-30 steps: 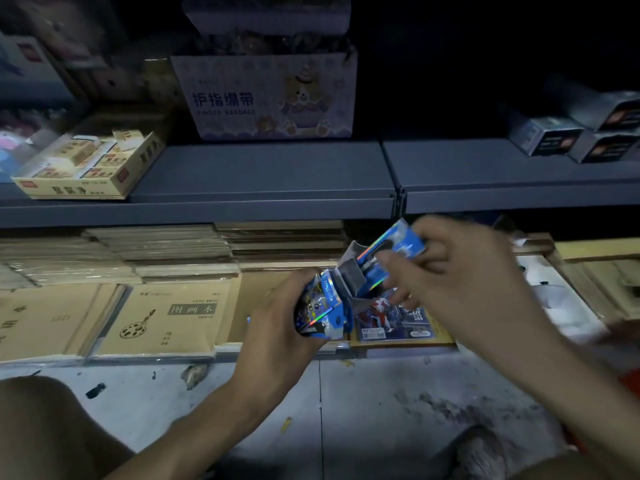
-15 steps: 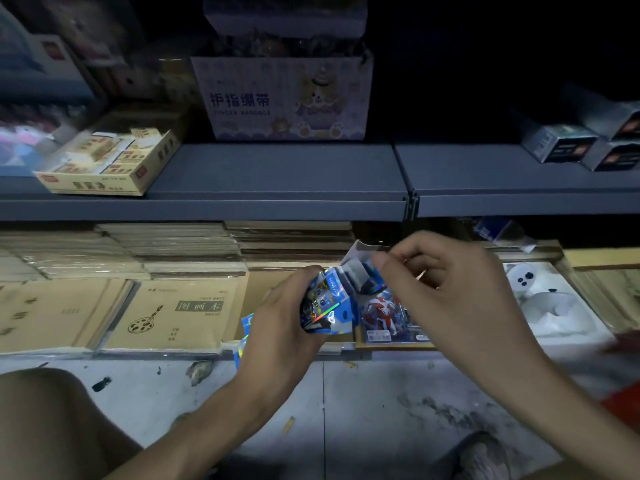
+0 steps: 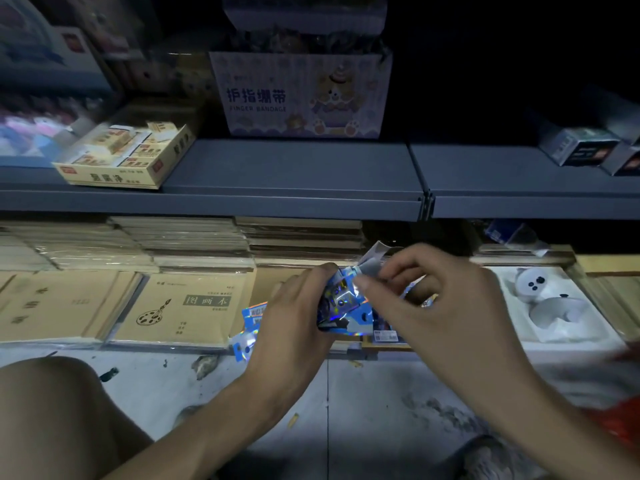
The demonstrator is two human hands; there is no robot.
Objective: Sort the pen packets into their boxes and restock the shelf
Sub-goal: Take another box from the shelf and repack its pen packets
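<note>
Dim overall, cool bluish cast. Upper right above the shelf point(image 3: 277, 168) is near black, no detail, and the grey boxes point(image 3: 581, 150) there barely read. Brightest zones are the pale floor point(image 3: 363, 393) and the forearms, so light seems to fall from the camera side. Soft shadow under the shelf lip across the notebook stacks point(image 3: 194, 244). Small rainbow glints on the foil of the pen box point(image 3: 341, 303). Goods at the left edge point(image 3: 34, 133) are smeared, as is the red thing point(image 3: 623, 420) at lower right; the right hand point(image 3: 433, 299) is slightly soft. Print on the finger bandage box point(image 3: 301, 95) is readable. Wide-angle bowing along the shelf front. Shadows are noisy.
</note>
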